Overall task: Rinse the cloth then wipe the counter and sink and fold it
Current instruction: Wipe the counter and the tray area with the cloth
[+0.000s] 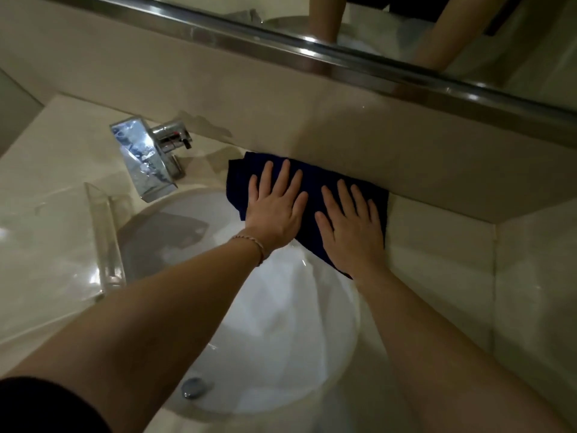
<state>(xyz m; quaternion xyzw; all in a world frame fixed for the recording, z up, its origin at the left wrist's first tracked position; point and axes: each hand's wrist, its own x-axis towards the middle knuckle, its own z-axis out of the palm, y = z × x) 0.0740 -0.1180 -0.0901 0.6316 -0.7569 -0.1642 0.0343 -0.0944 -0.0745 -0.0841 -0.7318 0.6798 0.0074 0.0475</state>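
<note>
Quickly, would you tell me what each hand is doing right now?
Left hand: open, fingers straight, pressing flat on the dark blue cloth.
Right hand: open, fingers straight, pressing flat on the same cloth.

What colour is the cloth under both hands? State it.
Dark navy blue, plain: the cloth, seen in the head view.

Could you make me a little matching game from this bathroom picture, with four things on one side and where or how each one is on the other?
Things:
1. cloth
2. faucet
3. drain plug
4. bracelet

Descriptions:
A. shiny metal, standing on the counter behind the sink
B. on the left wrist
C. dark blue, pressed flat under both hands at the sink's edge
D. at the bottom of the white basin

Pairs: 1-C, 2-A, 3-D, 4-B

The left hand and right hand both lie open on the cloth.
</note>
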